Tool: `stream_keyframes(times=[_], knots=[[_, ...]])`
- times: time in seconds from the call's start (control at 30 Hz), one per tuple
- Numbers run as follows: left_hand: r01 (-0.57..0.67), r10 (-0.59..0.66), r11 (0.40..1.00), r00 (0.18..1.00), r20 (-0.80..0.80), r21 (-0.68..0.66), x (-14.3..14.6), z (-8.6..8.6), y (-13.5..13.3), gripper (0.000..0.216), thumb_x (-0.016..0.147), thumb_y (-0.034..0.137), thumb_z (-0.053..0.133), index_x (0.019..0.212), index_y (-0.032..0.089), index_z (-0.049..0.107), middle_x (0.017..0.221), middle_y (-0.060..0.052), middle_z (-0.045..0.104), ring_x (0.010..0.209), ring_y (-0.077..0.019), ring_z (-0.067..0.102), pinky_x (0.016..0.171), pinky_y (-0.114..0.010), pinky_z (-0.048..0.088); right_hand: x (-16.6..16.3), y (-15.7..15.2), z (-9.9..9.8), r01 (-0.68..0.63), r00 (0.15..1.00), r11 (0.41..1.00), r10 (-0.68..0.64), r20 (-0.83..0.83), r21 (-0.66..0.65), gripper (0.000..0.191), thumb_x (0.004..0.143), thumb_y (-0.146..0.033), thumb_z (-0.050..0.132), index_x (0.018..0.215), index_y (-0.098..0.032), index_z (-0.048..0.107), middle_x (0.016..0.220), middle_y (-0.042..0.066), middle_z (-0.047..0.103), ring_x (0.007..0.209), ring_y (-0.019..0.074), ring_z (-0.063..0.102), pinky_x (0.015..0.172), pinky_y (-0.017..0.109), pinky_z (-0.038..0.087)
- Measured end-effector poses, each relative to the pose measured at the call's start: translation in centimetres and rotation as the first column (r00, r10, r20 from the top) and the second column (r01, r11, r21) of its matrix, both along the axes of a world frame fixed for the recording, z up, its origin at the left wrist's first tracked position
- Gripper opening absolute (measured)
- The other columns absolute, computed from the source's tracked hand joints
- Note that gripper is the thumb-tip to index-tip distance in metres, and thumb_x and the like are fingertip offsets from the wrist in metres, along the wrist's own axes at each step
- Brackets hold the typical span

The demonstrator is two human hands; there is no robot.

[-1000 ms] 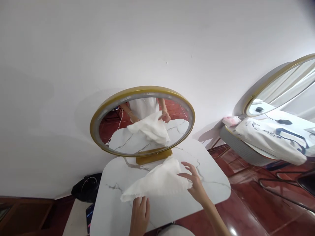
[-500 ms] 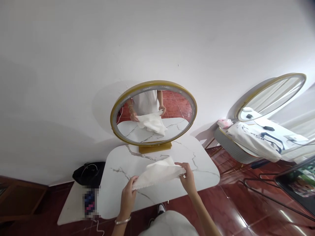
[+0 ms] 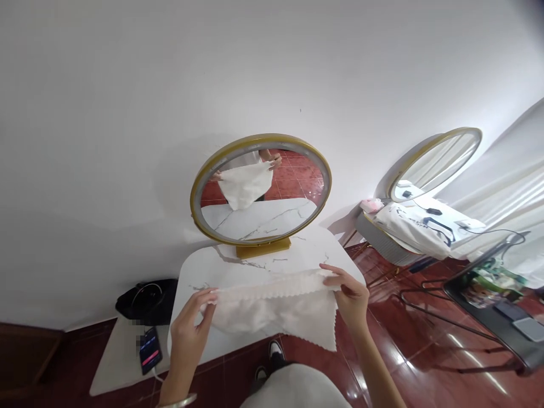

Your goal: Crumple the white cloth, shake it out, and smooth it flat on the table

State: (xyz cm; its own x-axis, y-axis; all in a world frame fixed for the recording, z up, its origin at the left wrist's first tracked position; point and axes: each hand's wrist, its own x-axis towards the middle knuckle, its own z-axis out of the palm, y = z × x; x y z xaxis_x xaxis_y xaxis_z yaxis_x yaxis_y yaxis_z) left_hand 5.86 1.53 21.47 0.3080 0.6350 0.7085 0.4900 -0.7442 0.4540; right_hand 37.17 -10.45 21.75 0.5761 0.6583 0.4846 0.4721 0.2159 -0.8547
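Observation:
A white cloth [image 3: 272,306] with scalloped edges is stretched between my two hands above the near part of a marble-patterned table [image 3: 314,249]. My left hand [image 3: 191,323] pinches its left upper corner between thumb and fingers. At the opposite end, my right hand [image 3: 351,294] grips the right upper corner, with the index finger extended along the edge. The upper edge is folded over and the rest hangs down toward me. Behind it stands a round gold-framed mirror [image 3: 263,192], reflecting the cloth and both hands.
Left of the table, a black bag [image 3: 147,300] and a phone [image 3: 150,350] with a cable lie on a low white surface [image 3: 110,362]. At right stand another table with a white bag [image 3: 410,229], a second round mirror [image 3: 437,161] and a dark chair [image 3: 501,317].
Both hands have moved apart and the cloth, bunched before, is now spread out and hanging closer to me. The view has shifted slightly to the right.

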Motion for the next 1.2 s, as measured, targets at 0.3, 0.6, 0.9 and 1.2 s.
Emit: stream_keyframes(times=[0.3,0.6,0.9,1.2], knots=[[-0.057,0.053,0.996,0.998,-0.045,-0.073,1.4,-2.2,0.2,0.013,0.090,0.033,0.056,0.088,0.022,0.062,0.083,-0.001,0.071,0.069,-0.0136,0.067,0.068,-0.025,0.055,2.3,-0.9,-1.6,0.103,0.994,0.989,-0.105,-0.009,-0.107,0.043,0.057,-0.014,0.045,0.084,-0.024,0.077,0.099,0.005,0.074,0.089,0.0234,0.066,0.059,0.028,0.048],[-0.128,0.125,0.979,0.992,-0.031,-0.159,5.5,-3.0,0.7,0.025,0.089,0.043,0.054,0.080,0.021,0.061,0.086,-0.004,0.070,0.075,-0.0159,0.068,0.069,-0.026,0.058,8.5,-0.3,-2.1,-0.209,0.974,0.933,0.170,-0.151,-0.293,0.027,0.082,-0.044,0.063,0.085,-0.021,0.077,0.094,0.009,0.073,0.091,0.0236,0.067,0.080,0.033,0.054],[0.025,-0.114,0.924,0.971,-0.211,-0.381,12.5,2.9,4.9,0.037,0.081,0.056,0.059,0.067,0.023,0.068,0.070,-0.001,0.072,0.062,-0.0164,0.066,0.059,-0.024,0.054,19.3,4.0,-0.2,-0.204,0.944,0.975,0.171,-0.283,-0.091,0.022,0.066,-0.040,0.081,0.072,-0.020,0.075,0.076,0.004,0.073,0.071,0.0167,0.065,0.063,0.027,0.054],[0.181,-0.272,0.863,0.953,-0.131,-0.472,18.7,7.7,4.7,0.026,0.074,0.051,0.069,0.069,0.027,0.073,0.084,-0.004,0.075,0.076,-0.0203,0.070,0.068,-0.029,0.059,27.6,1.2,4.0,-0.160,0.971,0.985,0.170,-0.170,0.071,0.014,0.061,-0.027,0.085,0.068,-0.023,0.075,0.075,0.002,0.069,0.069,0.0142,0.064,0.058,0.024,0.054]])
